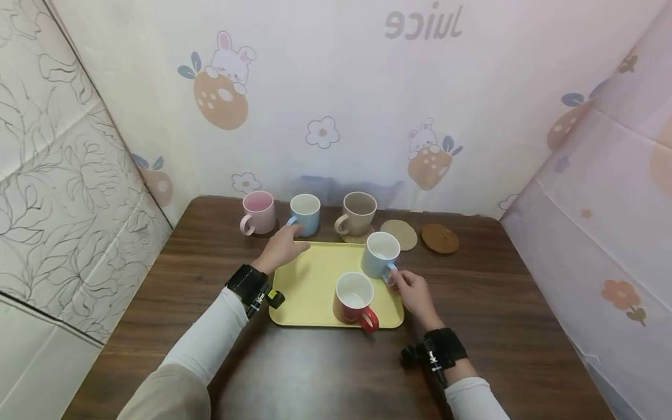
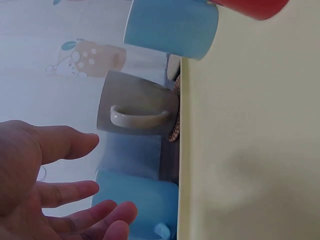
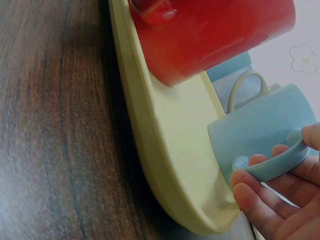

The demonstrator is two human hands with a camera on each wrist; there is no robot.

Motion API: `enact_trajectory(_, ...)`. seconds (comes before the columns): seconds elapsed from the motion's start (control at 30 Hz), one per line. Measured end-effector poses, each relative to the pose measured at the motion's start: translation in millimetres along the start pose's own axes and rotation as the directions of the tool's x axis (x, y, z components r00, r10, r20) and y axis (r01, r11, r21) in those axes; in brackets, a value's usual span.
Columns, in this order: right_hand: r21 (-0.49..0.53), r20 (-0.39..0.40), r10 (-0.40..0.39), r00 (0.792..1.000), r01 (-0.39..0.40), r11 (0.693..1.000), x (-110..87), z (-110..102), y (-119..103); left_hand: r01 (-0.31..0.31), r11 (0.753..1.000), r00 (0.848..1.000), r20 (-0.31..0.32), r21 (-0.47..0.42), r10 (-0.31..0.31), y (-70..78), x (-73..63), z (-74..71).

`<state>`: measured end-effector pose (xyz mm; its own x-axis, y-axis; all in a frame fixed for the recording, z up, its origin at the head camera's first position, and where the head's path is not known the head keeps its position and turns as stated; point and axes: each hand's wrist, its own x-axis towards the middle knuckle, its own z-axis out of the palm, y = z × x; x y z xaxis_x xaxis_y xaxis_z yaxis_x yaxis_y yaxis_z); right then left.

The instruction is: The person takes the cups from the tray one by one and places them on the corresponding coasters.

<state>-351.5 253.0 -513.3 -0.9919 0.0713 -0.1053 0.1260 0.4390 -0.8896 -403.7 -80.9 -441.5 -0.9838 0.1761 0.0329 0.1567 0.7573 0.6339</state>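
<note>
My right hand point(image 1: 416, 293) grips the handle of a light-blue mug point(image 1: 379, 259), fingers curled round it in the right wrist view. The mug stands upright at the right rear of a yellow tray point(image 1: 310, 291). My left hand point(image 1: 282, 249) reaches over the tray's rear left corner, close to a blue mug point(image 1: 307, 219) behind the tray. In the left wrist view its thumb and fingers point(image 2: 75, 192) are spread apart and hold nothing, overlapping that blue mug point(image 2: 145, 200). A red mug point(image 1: 354, 297) with a white inside sits at the tray's front right.
Behind the tray, a pink mug point(image 1: 259, 213) stands at the left and a beige mug point(image 1: 359, 214) on a woven coaster point(image 1: 362, 236). A tan round coaster point(image 1: 404, 234) and a brown one point(image 1: 440, 239) lie to the right. A patterned cloth wall point(image 1: 325, 87) rises behind the table.
</note>
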Motion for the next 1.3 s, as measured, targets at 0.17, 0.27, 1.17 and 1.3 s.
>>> enact_trajectory(0.17,0.020,-0.001,0.005,1.000,-0.005,1.000,1.8,-1.6,-0.1,0.022,1.000,0.999,-0.029,-0.017,-0.022,-6.4,-7.7,-1.5)
enact_trajectory(0.27,0.007,0.007,0.025,1.000,-0.025,1.000,1.1,-2.2,0.5,0.042,0.999,0.998,-0.035,-0.035,-0.043,-10.8,-15.4,-2.2)
enact_trajectory(1.17,0.012,-0.012,-0.017,1.000,0.017,1.000,-3.3,0.4,-1.9,0.253,0.967,0.963,-0.105,0.016,-0.250,-57.2,-56.2,29.9)
enact_trajectory(1.3,0.004,-0.007,0.010,1.000,-0.010,1.000,-3.6,-0.7,-3.1,0.279,0.960,0.955,-0.107,-0.002,-0.278,-57.5,-56.7,34.3)
